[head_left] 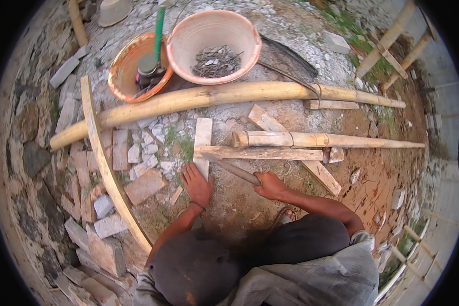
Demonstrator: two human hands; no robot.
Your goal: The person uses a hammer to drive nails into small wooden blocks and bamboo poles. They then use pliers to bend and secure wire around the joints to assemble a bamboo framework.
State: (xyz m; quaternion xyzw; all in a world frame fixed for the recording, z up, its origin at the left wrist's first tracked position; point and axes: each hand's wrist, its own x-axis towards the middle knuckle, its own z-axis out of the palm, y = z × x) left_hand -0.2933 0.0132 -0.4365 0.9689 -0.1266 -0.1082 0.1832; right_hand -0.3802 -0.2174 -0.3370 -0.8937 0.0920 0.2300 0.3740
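My right hand (271, 186) grips the wooden handle of a hammer (233, 170). The hammer's head rests at or just above the joint of two pale boards; contact is hard to tell. One is a short upright-lying board (203, 133), crossed at its middle by the end of a longer horizontal board (275, 153). My left hand (199, 189) lies with fingers stretched out at the near end of the short board, pressing against it. Under the longer board's right part runs a slanted plank (325, 178). No nail can be made out.
Beyond the boards lie a bamboo pole (341, 139) and a thicker one (188, 98). A whitish basin (214, 25) holds metal pieces, likely nails; an orange bucket (118, 76) holds a green-handled tool. A curved wooden strip (104, 158) and bricks (145, 186) lie left.
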